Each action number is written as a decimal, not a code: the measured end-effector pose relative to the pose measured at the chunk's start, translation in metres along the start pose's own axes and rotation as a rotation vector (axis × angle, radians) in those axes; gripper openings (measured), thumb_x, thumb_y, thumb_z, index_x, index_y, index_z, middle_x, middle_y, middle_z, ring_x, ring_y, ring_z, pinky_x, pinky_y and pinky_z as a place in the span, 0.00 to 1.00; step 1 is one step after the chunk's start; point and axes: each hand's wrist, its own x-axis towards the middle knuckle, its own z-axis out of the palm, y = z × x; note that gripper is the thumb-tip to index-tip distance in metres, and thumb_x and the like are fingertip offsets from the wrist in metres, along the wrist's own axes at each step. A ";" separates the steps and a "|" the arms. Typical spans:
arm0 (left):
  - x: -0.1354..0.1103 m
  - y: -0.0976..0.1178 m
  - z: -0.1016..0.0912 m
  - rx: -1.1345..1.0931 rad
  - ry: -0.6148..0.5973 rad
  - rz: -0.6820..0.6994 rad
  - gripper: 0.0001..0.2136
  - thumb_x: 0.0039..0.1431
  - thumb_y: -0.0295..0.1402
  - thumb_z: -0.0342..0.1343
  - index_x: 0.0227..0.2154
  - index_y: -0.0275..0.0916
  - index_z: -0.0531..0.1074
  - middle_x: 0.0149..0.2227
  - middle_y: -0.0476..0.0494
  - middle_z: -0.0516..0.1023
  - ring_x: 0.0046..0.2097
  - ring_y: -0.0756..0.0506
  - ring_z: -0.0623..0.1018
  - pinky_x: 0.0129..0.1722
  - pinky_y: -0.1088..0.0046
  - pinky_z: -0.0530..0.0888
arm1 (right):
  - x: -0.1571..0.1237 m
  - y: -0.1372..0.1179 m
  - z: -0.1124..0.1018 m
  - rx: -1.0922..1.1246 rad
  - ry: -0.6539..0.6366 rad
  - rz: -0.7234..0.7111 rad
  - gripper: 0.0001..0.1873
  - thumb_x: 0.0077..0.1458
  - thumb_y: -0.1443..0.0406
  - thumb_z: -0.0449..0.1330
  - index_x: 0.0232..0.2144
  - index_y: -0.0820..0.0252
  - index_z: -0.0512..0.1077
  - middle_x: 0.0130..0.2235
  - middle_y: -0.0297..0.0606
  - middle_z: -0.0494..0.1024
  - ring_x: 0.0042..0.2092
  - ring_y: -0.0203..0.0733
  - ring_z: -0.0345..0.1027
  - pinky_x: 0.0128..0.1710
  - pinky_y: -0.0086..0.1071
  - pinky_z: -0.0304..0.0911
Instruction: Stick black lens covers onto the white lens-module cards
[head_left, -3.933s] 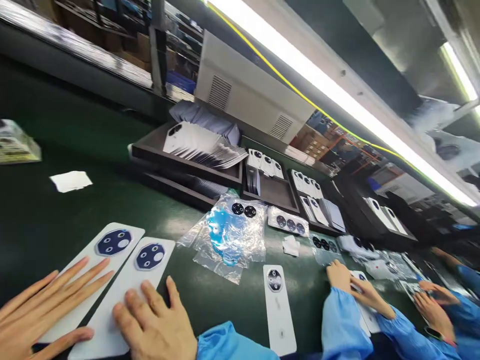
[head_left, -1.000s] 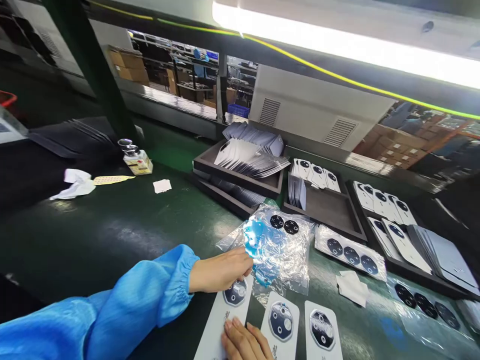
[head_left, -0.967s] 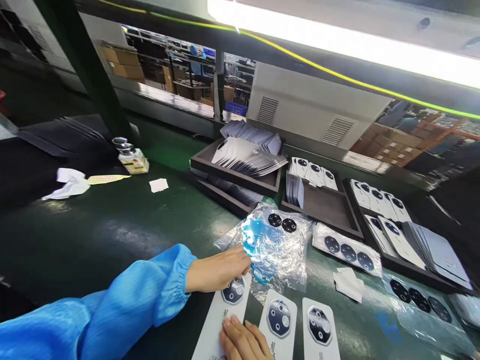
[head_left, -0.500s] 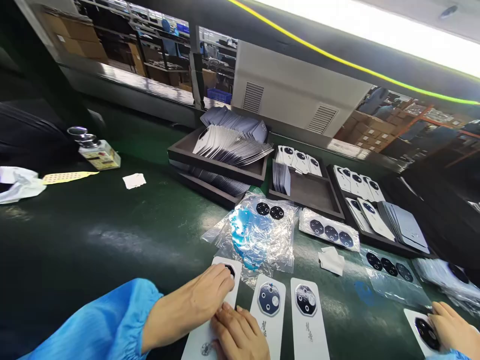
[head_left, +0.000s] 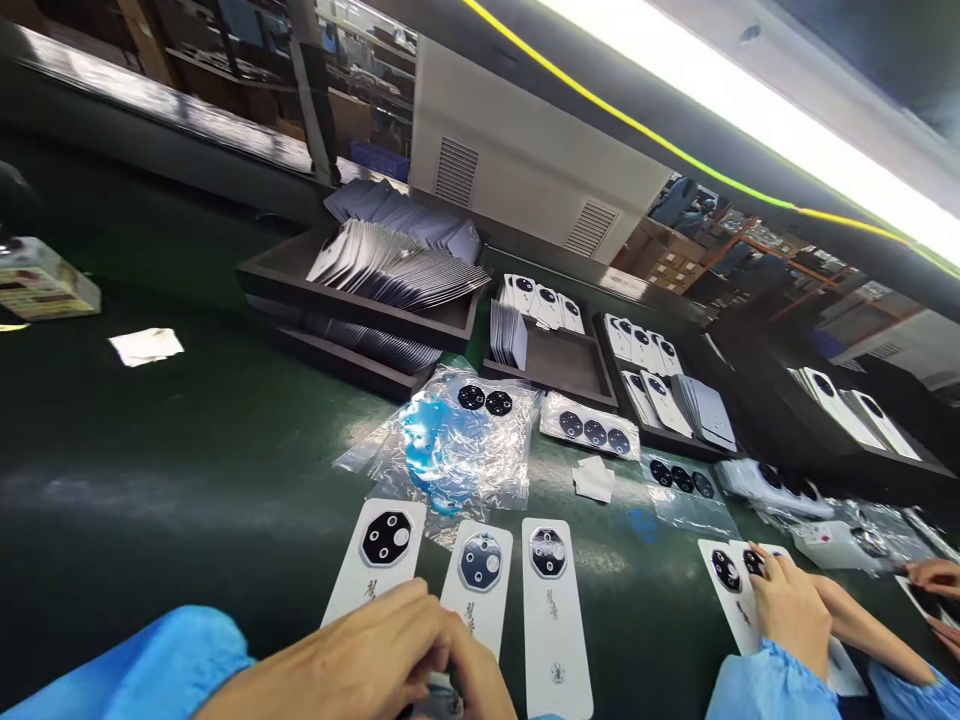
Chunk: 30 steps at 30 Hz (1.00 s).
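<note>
Three near panels (head_left: 558,632) carry discs (head_left: 480,561); bagged discs (head_left: 595,433) lie unmounted, far. Left hand (head_left: 352,655), right hand (head_left: 484,680) bunched together; grip: can't tell.

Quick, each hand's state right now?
Left hand: fingers curled near a small shiny item; grip cannot be told.
Right hand: beside the left, partly out of frame; open or closed cannot be told.

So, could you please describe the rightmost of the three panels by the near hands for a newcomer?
On the green table, find the big, blue-patched bags. In the row of three nearer the camera, the panel is rightmost. Of the three, only it shows a round lower emblem.
</note>
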 end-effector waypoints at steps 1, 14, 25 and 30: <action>0.010 0.001 0.005 -0.052 -0.018 -0.008 0.07 0.58 0.22 0.49 0.30 0.42 0.64 0.30 0.54 0.71 0.29 0.52 0.71 0.27 0.84 0.69 | -0.006 -0.001 -0.004 0.030 -0.025 0.110 0.18 0.65 0.55 0.48 0.47 0.60 0.67 0.30 0.35 0.74 0.31 0.37 0.71 0.30 0.26 0.68; 0.061 -0.006 0.026 0.484 0.240 0.239 0.19 0.59 0.14 0.34 0.32 0.38 0.69 0.34 0.45 0.78 0.36 0.46 0.77 0.37 0.72 0.75 | -0.032 0.061 -0.137 -0.611 0.351 -0.145 0.13 0.63 0.57 0.53 0.44 0.56 0.71 0.46 0.40 0.74 0.42 0.39 0.71 0.41 0.38 0.70; 0.062 0.002 0.043 0.840 0.261 0.220 0.25 0.52 0.10 0.33 0.36 0.33 0.75 0.34 0.44 0.80 0.39 0.45 0.77 0.45 0.69 0.69 | -0.033 0.071 -0.147 -0.776 0.454 -0.274 0.13 0.63 0.57 0.54 0.46 0.53 0.71 0.50 0.40 0.73 0.45 0.40 0.70 0.46 0.40 0.68; 0.062 0.003 0.047 0.851 0.220 0.170 0.23 0.53 0.11 0.33 0.33 0.34 0.73 0.31 0.41 0.76 0.36 0.41 0.74 0.41 0.64 0.68 | -0.035 0.045 -0.032 -0.773 0.496 -0.379 0.10 0.64 0.66 0.53 0.34 0.56 0.75 0.38 0.33 0.81 0.40 0.35 0.75 0.42 0.30 0.68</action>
